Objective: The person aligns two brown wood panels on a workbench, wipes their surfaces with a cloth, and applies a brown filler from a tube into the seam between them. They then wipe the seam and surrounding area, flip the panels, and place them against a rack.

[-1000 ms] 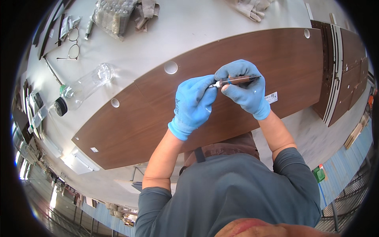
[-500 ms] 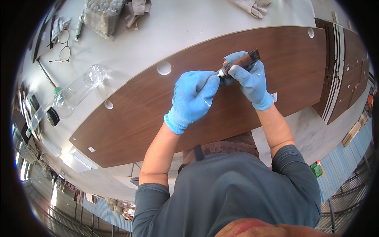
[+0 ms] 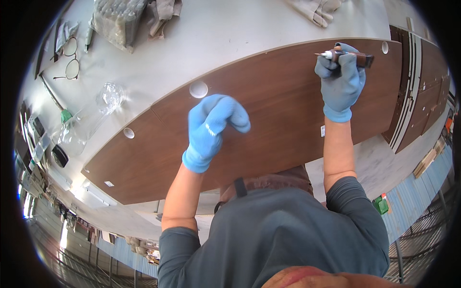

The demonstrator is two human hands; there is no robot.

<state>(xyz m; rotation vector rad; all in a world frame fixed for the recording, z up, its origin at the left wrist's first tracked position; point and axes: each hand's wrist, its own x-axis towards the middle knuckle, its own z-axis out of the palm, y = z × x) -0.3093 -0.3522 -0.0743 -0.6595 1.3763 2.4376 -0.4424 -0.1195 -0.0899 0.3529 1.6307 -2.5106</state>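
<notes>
My right hand (image 3: 342, 86), in a blue work glove, is closed around a small brown tube (image 3: 364, 60) with a white nozzle. It holds the tube over the far right part of a long, dark brown wood-grain panel (image 3: 269, 120) with a curved far edge. The nozzle points left, with a thin dark tip. Over the panel's left half is my gloved left hand (image 3: 213, 127), its fingers curled together. Whatever lies inside those fingers, if anything, is hidden. Round white-rimmed holes, one of them a hole (image 3: 198, 89) beyond my left hand, sit along the panel's far edge.
On the pale table at the far left lie a clear plastic bottle (image 3: 72, 137), eyeglasses (image 3: 72, 68), a pen-like tool (image 3: 89, 38) and a bag of small bottles (image 3: 119, 21). Cloth gloves (image 3: 317, 9) lie at the back. More brown panels (image 3: 425, 86) stand at the right.
My hands have moved apart. The right hand carried the brown tube right and farther away, while the left drew back left and nearer, off the nozzle.
</notes>
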